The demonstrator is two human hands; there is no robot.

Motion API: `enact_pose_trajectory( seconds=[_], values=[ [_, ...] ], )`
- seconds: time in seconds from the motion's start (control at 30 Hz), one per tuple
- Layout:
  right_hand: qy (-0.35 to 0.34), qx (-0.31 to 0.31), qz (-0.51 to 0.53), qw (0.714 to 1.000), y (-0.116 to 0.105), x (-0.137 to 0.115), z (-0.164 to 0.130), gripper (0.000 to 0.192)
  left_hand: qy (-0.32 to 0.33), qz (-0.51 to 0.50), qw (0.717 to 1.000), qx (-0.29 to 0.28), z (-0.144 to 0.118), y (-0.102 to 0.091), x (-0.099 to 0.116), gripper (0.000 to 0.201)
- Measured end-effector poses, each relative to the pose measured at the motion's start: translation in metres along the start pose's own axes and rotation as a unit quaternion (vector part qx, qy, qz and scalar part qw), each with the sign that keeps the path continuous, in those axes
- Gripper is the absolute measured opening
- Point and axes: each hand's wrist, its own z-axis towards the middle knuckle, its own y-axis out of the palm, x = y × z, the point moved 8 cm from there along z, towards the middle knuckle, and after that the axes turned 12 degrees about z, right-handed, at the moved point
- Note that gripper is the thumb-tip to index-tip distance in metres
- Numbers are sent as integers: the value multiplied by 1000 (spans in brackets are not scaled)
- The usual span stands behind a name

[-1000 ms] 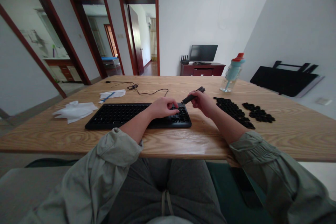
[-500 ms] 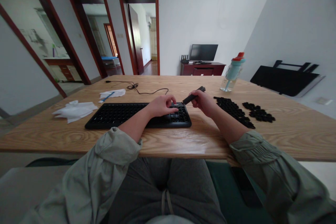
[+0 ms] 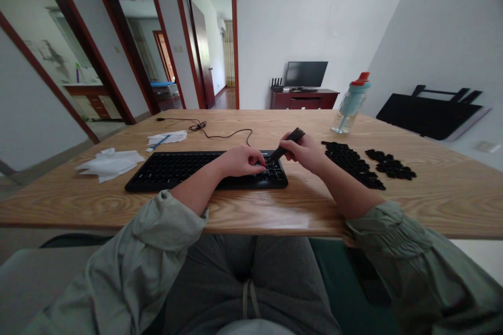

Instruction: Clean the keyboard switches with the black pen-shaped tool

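Observation:
A black keyboard (image 3: 176,170) lies on the wooden table (image 3: 251,209) in front of me. My left hand (image 3: 240,161) rests on its right end, fingers curled down onto the keys. My right hand (image 3: 304,152) grips a slim black tool (image 3: 288,143), whose lower tip points down at the keyboard's right-hand key block beside my left fingertips. Two heaps of loose black keycaps (image 3: 353,163) lie on the table to the right of my right hand.
The keyboard's cable (image 3: 220,136) runs across the table behind it. Crumpled white tissues (image 3: 110,163) and a wipe with a blue stick (image 3: 167,139) lie at the left. A bottle with a red cap (image 3: 351,104) stands at the back right.
My right hand has tipped the black tool lower, bringing its tip onto the right end of the keyboard. My left hand stays there, shifted slightly. The view moved a little.

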Motion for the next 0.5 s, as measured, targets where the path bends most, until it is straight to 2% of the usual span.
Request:
enact_pose_trajectory(
  seconds=[0.2,0.5],
  values=[
    [-9,4,-13,1000,2,-3,-2,21,14,5,1000,-13,0,1,6,20],
    [37,23,-10,999,-2,9,-1,23,17,13,999,-25,-1,4,10,20]
  ],
)
